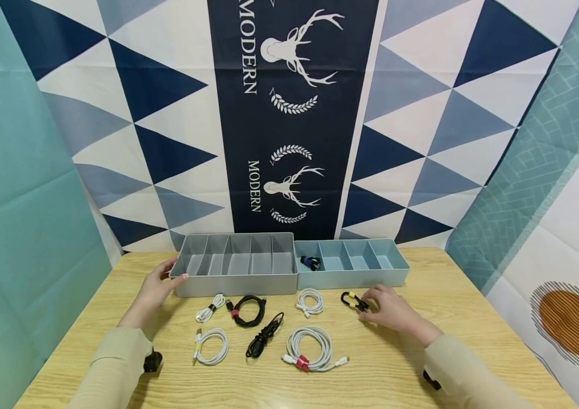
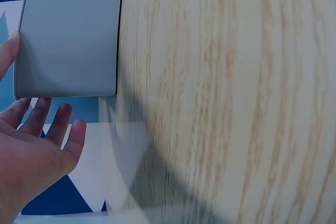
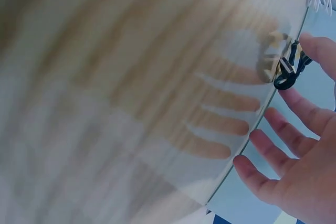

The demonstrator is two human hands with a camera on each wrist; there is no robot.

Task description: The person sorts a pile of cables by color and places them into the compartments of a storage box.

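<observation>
At lower left, the loosely spread left hand (image 1: 152, 292) rests thumb and fingertips against a smooth, rectangular gray tray (image 1: 235, 286), apparently steadying it. Right of lower center, the right hand (image 1: 388, 309) pinches a small, looped black cable (image 1: 362, 305) between thumb and index finger, other fingers spread. Bound cable coils (image 1: 326, 343) lie apart on the wood-grained table (image 1: 176, 392), seemingly for easy reach.

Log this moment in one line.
left hand: touches gray organizer | right hand: pinches black-and-yellow cable | blue organizer: dark cable in leftmost compartment
</observation>
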